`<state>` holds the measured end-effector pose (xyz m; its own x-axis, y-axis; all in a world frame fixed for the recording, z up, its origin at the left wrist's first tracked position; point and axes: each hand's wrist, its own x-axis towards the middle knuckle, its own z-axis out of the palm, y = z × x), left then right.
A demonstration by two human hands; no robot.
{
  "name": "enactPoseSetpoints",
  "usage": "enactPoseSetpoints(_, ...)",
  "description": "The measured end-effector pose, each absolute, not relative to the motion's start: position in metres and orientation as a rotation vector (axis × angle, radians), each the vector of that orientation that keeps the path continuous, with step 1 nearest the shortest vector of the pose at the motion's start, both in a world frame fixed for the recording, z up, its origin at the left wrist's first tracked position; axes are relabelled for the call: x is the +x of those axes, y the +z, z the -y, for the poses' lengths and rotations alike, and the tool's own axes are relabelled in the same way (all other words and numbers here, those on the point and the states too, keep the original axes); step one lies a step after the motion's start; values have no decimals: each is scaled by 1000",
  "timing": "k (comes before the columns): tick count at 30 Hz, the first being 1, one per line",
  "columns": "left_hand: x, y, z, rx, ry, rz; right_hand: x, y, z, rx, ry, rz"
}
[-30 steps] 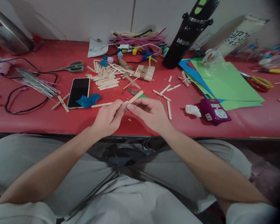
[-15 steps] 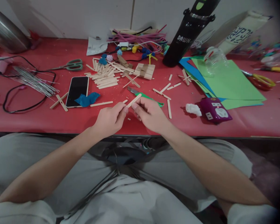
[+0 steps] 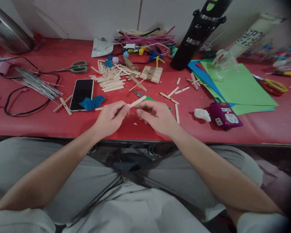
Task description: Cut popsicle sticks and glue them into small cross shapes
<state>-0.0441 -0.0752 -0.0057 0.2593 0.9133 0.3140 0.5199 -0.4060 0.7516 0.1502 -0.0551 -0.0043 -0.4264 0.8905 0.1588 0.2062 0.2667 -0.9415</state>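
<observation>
My left hand (image 3: pixel 113 117) pinches a wooden craft stick (image 3: pixel 138 101) between thumb and fingers, its free end slanting up to the right. Close by, my right hand (image 3: pixel 156 116) has its thumb and curled fingers apart, just behind and below the stick, with nothing visible in its grip. A green craft knife (image 3: pixel 149 98) lies partly hidden behind that hand. Beyond both hands are a heap of craft sticks (image 3: pixel 111 77) and a flat panel of joined sticks (image 3: pixel 153 74). Several short stick pieces (image 3: pixel 173 92) are scattered to the right.
On the red table (image 3: pixel 106 129) at left are a phone (image 3: pixel 81 94) with blue scraps on it, scissors (image 3: pixel 78 67) and thin wires (image 3: pixel 38 84). To the right stand a black bottle (image 3: pixel 196 35), coloured paper (image 3: pixel 247 84), a purple socket block (image 3: pixel 225 116) and a white wad (image 3: pixel 202 114).
My right thumb has come off the stick and the right fingers have spread. My left hand has shifted slightly left, still pinching the stick.
</observation>
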Motion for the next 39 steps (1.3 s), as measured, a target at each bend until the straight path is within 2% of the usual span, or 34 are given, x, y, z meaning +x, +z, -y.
enactPoseSetpoints(7, -42, -10, 77, 2096, 982, -1304, 143, -7, 60, -965, 1468, 1509)
enactPoseSetpoints(16, -41, -11, 79, 2161, 973, -1271, 139, -11, 62, -1046, 1434, 1394)
enactPoseSetpoints(22, -38, -7, 79, 2007, 992, -1247, 136, -12, 61, -1083, 1410, 1335)
enactPoseSetpoints(26, -41, -4, 74, 1887, 1040, -1286, 148, -4, 54, -1178, 1126, 1531)
enactPoseSetpoints(31, -55, -6, 61, 1762, 1113, -1423, 176, -9, 35, -1279, 328, 1995)
enactPoseSetpoints(35, -69, -4, 49, 1777, 1095, -1564, 184, -26, 24, -1443, 142, 2280)
enactPoseSetpoints(39, -80, -3, 43, 1733, 1058, -1555, 181, -28, 22, -1524, 150, 2303)
